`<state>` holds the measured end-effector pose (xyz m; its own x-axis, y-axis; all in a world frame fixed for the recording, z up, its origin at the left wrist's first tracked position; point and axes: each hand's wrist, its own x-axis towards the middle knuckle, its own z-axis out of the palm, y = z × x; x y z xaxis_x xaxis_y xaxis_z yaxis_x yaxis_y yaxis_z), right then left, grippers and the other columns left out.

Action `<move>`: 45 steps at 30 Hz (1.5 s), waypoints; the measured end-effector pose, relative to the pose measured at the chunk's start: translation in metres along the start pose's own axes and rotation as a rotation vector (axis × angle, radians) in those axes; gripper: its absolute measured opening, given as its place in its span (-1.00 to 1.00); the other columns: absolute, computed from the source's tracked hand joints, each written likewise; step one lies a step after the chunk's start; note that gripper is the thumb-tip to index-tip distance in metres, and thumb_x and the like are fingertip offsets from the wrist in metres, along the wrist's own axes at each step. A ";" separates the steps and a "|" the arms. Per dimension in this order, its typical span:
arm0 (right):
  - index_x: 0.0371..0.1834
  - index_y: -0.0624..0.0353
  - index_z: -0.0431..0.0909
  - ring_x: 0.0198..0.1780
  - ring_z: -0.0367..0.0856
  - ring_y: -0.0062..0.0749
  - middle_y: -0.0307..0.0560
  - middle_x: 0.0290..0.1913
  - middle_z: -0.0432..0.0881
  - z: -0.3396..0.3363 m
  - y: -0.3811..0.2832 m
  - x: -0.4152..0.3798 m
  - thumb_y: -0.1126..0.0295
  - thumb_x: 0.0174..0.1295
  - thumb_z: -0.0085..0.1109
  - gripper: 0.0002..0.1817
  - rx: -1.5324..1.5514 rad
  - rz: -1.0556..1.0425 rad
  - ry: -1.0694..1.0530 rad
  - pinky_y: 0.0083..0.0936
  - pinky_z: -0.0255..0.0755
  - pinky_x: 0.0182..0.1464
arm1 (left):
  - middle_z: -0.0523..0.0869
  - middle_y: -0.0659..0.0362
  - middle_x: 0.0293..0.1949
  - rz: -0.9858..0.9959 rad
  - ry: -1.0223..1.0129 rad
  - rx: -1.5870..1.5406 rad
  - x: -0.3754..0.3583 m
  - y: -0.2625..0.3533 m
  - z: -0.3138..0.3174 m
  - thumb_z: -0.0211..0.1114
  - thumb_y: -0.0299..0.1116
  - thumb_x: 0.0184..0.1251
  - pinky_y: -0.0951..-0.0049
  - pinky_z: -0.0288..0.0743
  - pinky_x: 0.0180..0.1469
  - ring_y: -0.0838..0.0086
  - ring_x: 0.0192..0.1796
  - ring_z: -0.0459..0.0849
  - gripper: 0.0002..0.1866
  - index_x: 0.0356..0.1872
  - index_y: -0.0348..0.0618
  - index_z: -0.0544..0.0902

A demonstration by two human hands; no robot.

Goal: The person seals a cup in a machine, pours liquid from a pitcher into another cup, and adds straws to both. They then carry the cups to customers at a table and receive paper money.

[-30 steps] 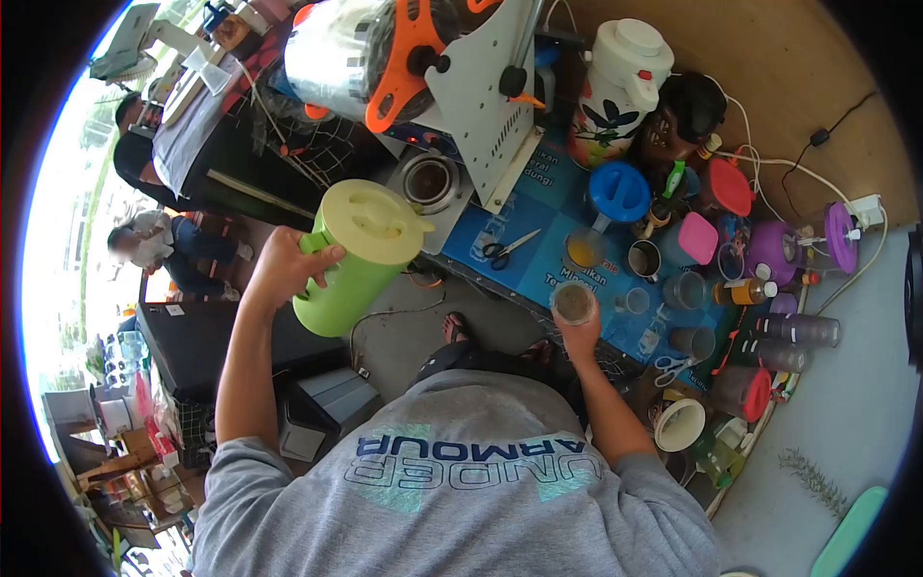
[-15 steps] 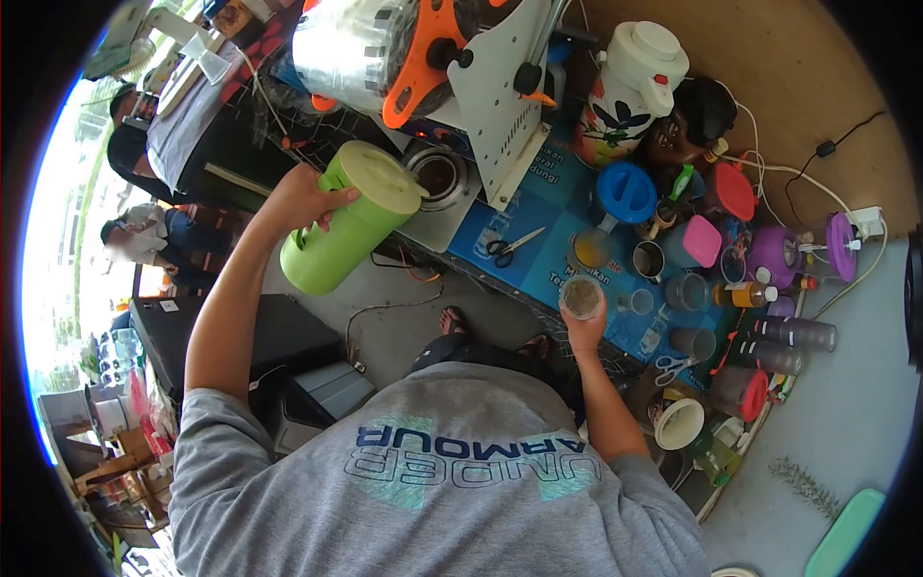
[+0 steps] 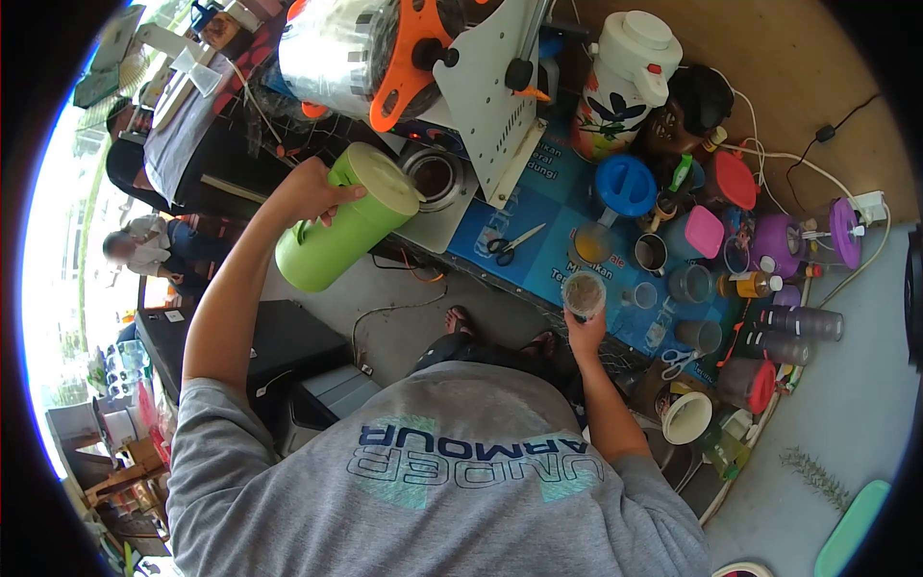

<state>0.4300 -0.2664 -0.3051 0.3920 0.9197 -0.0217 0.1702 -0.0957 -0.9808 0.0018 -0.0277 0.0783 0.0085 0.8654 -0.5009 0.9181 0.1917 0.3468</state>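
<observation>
My left hand (image 3: 310, 190) grips the handle of a lime-green lidded jug (image 3: 348, 229), tilted with its pale lid toward a round metal cup holder (image 3: 432, 177) on a sealing machine (image 3: 452, 67). My right hand (image 3: 583, 330) holds a clear plastic cup (image 3: 584, 294) with a brownish drink over the front edge of the blue table (image 3: 538, 252).
Scissors (image 3: 507, 244), a blue jug (image 3: 620, 188), a pink-lidded container (image 3: 698, 234), a white floral flask (image 3: 625, 72), purple containers (image 3: 803, 245) and several cups crowd the table. Cables run along the wooden wall. People sit at the far left. A black box (image 3: 279, 341) stands below.
The green jug has moved up and right toward the sealing machine and tipped further onto its side. The cup in my right hand has stayed nearly in place.
</observation>
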 end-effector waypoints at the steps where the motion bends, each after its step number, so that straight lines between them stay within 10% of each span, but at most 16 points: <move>1: 0.47 0.33 0.31 0.35 0.58 -0.33 0.03 0.36 0.56 -0.001 0.003 -0.001 0.59 0.16 0.50 -0.20 -0.011 0.005 -0.003 -0.40 0.43 0.40 | 0.69 0.11 -0.67 0.004 -0.009 -0.009 0.002 -0.002 0.001 0.58 0.02 0.25 0.46 0.49 -0.64 0.45 -0.64 0.73 -0.44 -0.61 -0.34 0.66; 23: 0.42 0.33 0.38 0.31 0.64 -0.32 0.02 0.30 0.64 -0.012 0.007 0.004 0.58 0.18 0.46 -0.29 -0.208 -0.016 -0.053 -0.38 0.48 0.33 | 0.66 0.18 -0.68 -0.001 0.109 -0.165 -0.040 -0.030 0.013 0.53 -0.11 0.31 0.50 0.45 -0.59 0.53 -0.64 0.67 -0.54 -0.58 -0.32 0.68; 25: 0.30 0.25 0.51 0.21 0.71 -0.02 0.10 0.14 0.73 -0.010 0.011 0.008 0.40 0.11 0.54 -0.35 -0.121 -0.048 -0.015 -0.27 0.53 0.23 | 0.66 0.18 -0.68 0.042 0.157 -0.288 -0.057 -0.045 0.024 0.52 -0.13 0.32 0.50 0.45 -0.57 0.55 -0.63 0.67 -0.56 -0.57 -0.32 0.69; 32: 0.25 0.23 0.54 0.17 0.72 0.06 0.14 0.11 0.74 -0.021 -0.006 0.015 0.34 0.08 0.58 -0.35 -0.281 -0.109 -0.075 -0.22 0.58 0.15 | 0.74 0.14 -0.60 0.323 0.198 -0.695 -0.135 -0.063 0.058 0.56 -0.08 0.28 0.49 0.59 -0.45 0.52 -0.54 0.73 -0.58 -0.41 -0.34 0.77; 45: 0.29 0.25 0.49 0.21 0.71 -0.08 0.09 0.15 0.73 -0.020 0.004 0.014 0.37 0.11 0.58 -0.33 -0.242 -0.044 -0.106 -0.27 0.57 0.19 | 0.85 0.09 -0.40 0.322 0.215 -1.078 -0.050 0.092 0.232 0.41 -0.18 0.48 0.46 0.66 -0.18 0.51 -0.34 0.79 -0.63 -0.23 -0.42 0.78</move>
<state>0.4542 -0.2615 -0.3053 0.2843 0.9586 -0.0130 0.4016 -0.1314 -0.9064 0.1776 -0.1603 -0.0487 0.0181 0.9877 -0.1556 0.0679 0.1540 0.9857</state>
